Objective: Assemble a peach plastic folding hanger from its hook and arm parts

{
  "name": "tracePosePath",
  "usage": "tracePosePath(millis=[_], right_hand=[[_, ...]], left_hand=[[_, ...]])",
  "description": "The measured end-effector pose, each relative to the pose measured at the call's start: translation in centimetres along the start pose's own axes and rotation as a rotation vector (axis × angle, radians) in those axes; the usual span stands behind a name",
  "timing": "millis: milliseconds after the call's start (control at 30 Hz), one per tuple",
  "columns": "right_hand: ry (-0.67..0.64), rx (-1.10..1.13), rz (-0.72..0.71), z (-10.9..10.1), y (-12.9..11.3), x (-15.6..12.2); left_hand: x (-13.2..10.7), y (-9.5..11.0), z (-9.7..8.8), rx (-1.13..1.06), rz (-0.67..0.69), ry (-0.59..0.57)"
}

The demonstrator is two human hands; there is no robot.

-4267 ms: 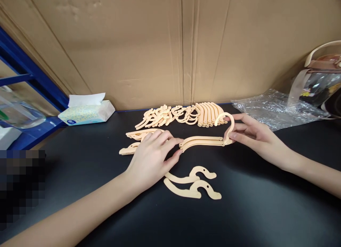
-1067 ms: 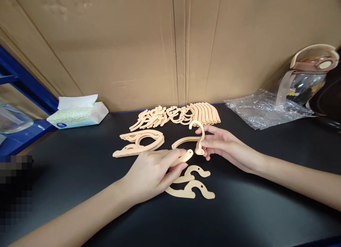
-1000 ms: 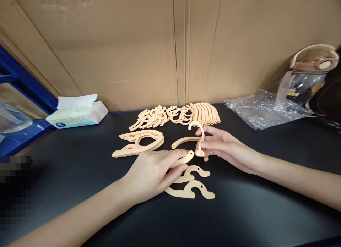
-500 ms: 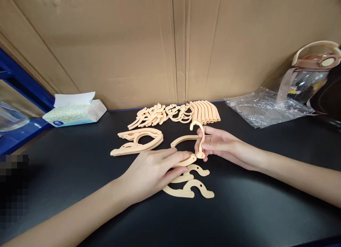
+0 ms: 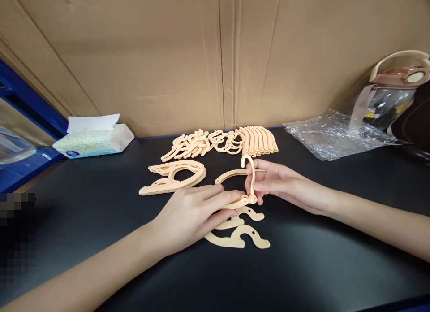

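My right hand (image 5: 273,182) is closed around a cream hanger hook (image 5: 251,177), held upright with its curl at the top. Between the fingers and thumb of my left hand (image 5: 201,211) is a curved hanger arm (image 5: 235,203). The arm's end meets or nearly meets the round foot of the hook; I cannot tell whether they are joined. Below my left fingers lie flat, notched hanger pieces (image 5: 255,238), partly covered by the hand. A longer curved hanger arm (image 5: 230,173) lies behind, one end hidden by my right hand.
Folded hangers (image 5: 174,177) are stacked left of my hands. Farther back lie a pile of loose hooks and parts (image 5: 191,145) and a row of curved arms (image 5: 258,140). A tissue pack (image 5: 94,139), crumpled clear plastic (image 5: 332,135) and a bottle (image 5: 386,101) stand around the black table (image 5: 302,271).
The hook in my right hand has turned slightly and come down toward the end of the arm in my left hand. My left hand has barely moved.
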State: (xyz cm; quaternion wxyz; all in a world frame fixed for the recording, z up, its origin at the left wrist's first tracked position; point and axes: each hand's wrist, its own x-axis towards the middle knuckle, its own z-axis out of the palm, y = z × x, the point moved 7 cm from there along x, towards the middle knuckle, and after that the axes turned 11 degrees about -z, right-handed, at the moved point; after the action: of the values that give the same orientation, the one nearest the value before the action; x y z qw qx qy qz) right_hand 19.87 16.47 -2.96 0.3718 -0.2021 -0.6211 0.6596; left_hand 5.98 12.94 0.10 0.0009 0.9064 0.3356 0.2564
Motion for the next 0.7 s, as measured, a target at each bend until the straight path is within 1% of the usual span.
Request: tracePosePath(millis=[300,433,533,700], right_hand=[[0.039,-0.026,0.024,-0.35,0.29,0.0],[0.041,-0.06,0.016,-0.34,0.23,0.08],[0.068,-0.076,0.008,-0.45,0.15,0.15],[0.07,-0.084,0.02,-0.46,0.25,0.23]], left_hand=[[0.04,0.48,-0.12,0.044,0.057,0.02],[-0.14,0.34,-0.06,0.04,0.044,0.017],[-0.42,0.28,0.01,0.047,0.039,0.019],[-0.64,0.58,0.07,0.139,0.076,0.034]])
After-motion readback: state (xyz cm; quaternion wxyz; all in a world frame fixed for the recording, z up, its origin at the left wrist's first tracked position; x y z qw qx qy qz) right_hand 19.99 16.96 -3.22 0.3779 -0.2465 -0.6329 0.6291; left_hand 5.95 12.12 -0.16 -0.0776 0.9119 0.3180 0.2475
